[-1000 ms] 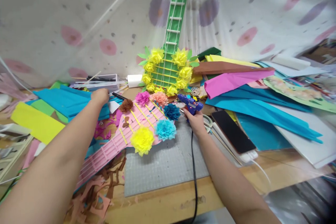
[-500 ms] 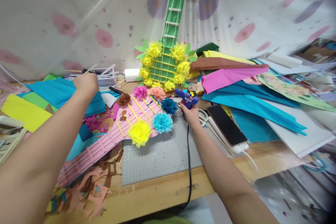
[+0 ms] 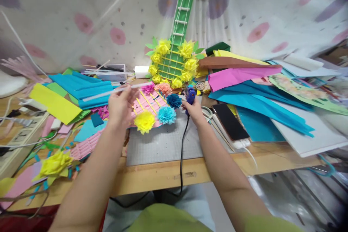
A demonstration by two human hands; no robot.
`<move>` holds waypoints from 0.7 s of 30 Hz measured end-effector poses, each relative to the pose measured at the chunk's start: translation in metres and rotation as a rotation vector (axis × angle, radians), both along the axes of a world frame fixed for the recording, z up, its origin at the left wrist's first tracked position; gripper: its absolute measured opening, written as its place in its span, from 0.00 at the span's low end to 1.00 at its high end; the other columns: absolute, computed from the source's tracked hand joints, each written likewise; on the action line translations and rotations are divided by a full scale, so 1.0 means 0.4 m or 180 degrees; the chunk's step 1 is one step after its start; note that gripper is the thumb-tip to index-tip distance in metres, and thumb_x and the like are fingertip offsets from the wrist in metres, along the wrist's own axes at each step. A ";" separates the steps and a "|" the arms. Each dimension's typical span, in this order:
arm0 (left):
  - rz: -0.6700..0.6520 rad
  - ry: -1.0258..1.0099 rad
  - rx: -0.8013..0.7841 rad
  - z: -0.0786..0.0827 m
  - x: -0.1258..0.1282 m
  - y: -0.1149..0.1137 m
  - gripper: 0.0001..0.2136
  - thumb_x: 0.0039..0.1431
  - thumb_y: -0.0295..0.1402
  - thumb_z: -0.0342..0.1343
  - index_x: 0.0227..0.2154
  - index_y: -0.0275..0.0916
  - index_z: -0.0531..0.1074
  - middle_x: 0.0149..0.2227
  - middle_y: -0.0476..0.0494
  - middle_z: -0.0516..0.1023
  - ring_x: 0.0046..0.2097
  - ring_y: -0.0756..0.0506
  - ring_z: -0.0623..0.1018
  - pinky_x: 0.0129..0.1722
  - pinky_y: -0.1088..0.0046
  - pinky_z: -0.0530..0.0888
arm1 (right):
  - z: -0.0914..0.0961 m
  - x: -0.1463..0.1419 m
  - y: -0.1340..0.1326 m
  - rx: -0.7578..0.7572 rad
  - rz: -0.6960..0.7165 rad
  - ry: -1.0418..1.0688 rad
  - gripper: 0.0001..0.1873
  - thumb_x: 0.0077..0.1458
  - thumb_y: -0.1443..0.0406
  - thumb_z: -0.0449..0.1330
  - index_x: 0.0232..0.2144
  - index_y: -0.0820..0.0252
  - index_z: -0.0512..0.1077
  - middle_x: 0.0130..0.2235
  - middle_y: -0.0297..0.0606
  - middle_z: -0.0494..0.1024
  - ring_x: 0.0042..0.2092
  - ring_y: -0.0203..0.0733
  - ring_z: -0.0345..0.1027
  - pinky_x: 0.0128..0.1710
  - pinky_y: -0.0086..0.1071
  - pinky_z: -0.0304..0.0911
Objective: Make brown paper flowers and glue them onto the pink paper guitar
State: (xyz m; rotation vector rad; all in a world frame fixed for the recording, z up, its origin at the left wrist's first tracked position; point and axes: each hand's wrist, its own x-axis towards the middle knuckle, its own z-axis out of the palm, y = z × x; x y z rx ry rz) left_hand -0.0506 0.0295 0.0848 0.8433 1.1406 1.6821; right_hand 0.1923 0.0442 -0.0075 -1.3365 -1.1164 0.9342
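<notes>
My left hand (image 3: 119,107) is closed on a long, whitish translucent glue stick (image 3: 99,95), held nearly level above the pink paper guitar (image 3: 138,106). My right hand (image 3: 195,111) grips a blue glue gun (image 3: 191,95), whose black cord (image 3: 182,152) hangs over the table's front edge. The guitar's body bears a yellow paper flower (image 3: 144,121), a light blue flower (image 3: 166,115) and a dark blue flower (image 3: 174,100) beside the gun, plus pink and coral ones. My left wrist hides part of its neck. A grey cutting mat (image 3: 163,148) lies under the body.
Behind stands a green paper guitar (image 3: 179,29) ringed with yellow flowers. Crepe paper sheets (image 3: 250,94) and a phone (image 3: 230,121) lie right. At left are blue paper (image 3: 89,87), a power strip (image 3: 24,145), a yellow flower (image 3: 56,163) and scraps. A stick box (image 3: 108,72) stands behind.
My left hand has come back from the stick box toward the middle with the glue stick. The glue gun has turned more upright in my right hand. The view has shifted left.
</notes>
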 end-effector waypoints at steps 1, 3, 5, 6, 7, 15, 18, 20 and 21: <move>-0.0113 -0.0104 -0.0077 -0.014 0.026 -0.027 0.08 0.49 0.32 0.60 0.30 0.40 0.67 0.32 0.48 0.77 0.41 0.48 0.79 0.47 0.68 0.76 | 0.002 -0.008 -0.006 -0.0026 0.0051 0.0049 0.21 0.40 0.57 0.60 0.35 0.54 0.57 0.29 0.28 0.69 0.25 0.35 0.66 0.25 0.30 0.62; -0.0261 -0.0172 -0.0171 -0.038 0.073 -0.069 0.11 0.44 0.36 0.63 0.29 0.40 0.68 0.30 0.48 0.78 0.41 0.46 0.79 0.47 0.66 0.75 | 0.008 -0.023 -0.019 -0.0094 -0.0047 -0.0090 0.22 0.40 0.56 0.60 0.36 0.53 0.55 0.31 0.30 0.70 0.26 0.37 0.67 0.25 0.32 0.63; -0.0425 -0.0239 -0.0268 -0.056 0.112 -0.096 0.13 0.42 0.39 0.65 0.28 0.39 0.69 0.29 0.48 0.78 0.41 0.45 0.80 0.48 0.65 0.75 | 0.014 -0.033 -0.031 -0.0061 -0.0263 -0.0505 0.23 0.40 0.57 0.61 0.36 0.54 0.55 0.34 0.36 0.71 0.31 0.41 0.69 0.31 0.36 0.65; -0.0429 -0.0291 -0.0298 -0.063 0.129 -0.105 0.14 0.41 0.39 0.66 0.28 0.39 0.69 0.29 0.47 0.78 0.41 0.45 0.80 0.47 0.65 0.76 | 0.015 -0.035 -0.035 -0.0026 -0.0378 -0.0720 0.23 0.40 0.58 0.61 0.37 0.55 0.55 0.36 0.39 0.71 0.35 0.44 0.69 0.35 0.39 0.66; -0.0425 -0.0354 -0.0352 -0.069 0.146 -0.112 0.14 0.40 0.39 0.66 0.28 0.39 0.69 0.29 0.47 0.78 0.40 0.45 0.80 0.46 0.65 0.76 | 0.016 -0.036 -0.038 0.0004 -0.0457 -0.0885 0.23 0.39 0.59 0.61 0.37 0.55 0.56 0.38 0.42 0.72 0.39 0.47 0.69 0.40 0.41 0.65; -0.0320 -0.0799 -0.0432 -0.108 0.241 -0.127 0.12 0.41 0.34 0.66 0.27 0.40 0.68 0.29 0.46 0.78 0.41 0.44 0.80 0.45 0.65 0.76 | -0.002 -0.033 -0.032 0.0183 -0.0289 -0.0887 0.23 0.41 0.64 0.57 0.42 0.57 0.57 0.45 0.46 0.70 0.48 0.49 0.66 0.47 0.44 0.62; -0.0238 -0.0886 -0.0409 -0.106 0.245 -0.120 0.11 0.42 0.33 0.66 0.26 0.39 0.69 0.28 0.47 0.78 0.39 0.45 0.81 0.45 0.66 0.76 | -0.003 -0.033 -0.034 0.0148 -0.0244 -0.0933 0.22 0.42 0.63 0.57 0.42 0.58 0.58 0.45 0.47 0.70 0.48 0.50 0.65 0.47 0.44 0.62; -0.0169 -0.0903 -0.0403 -0.100 0.242 -0.115 0.11 0.42 0.32 0.66 0.27 0.38 0.69 0.27 0.47 0.77 0.38 0.46 0.81 0.45 0.67 0.76 | -0.004 -0.032 -0.035 0.0156 -0.0224 -0.0966 0.21 0.43 0.63 0.57 0.41 0.58 0.58 0.45 0.47 0.70 0.48 0.50 0.65 0.47 0.45 0.62; -0.0123 -0.0922 -0.0387 -0.097 0.242 -0.113 0.11 0.42 0.32 0.66 0.27 0.37 0.70 0.27 0.48 0.77 0.37 0.47 0.81 0.45 0.68 0.76 | -0.006 -0.032 -0.034 0.0199 -0.0226 -0.0971 0.21 0.43 0.62 0.57 0.41 0.58 0.58 0.44 0.47 0.71 0.48 0.50 0.66 0.47 0.45 0.63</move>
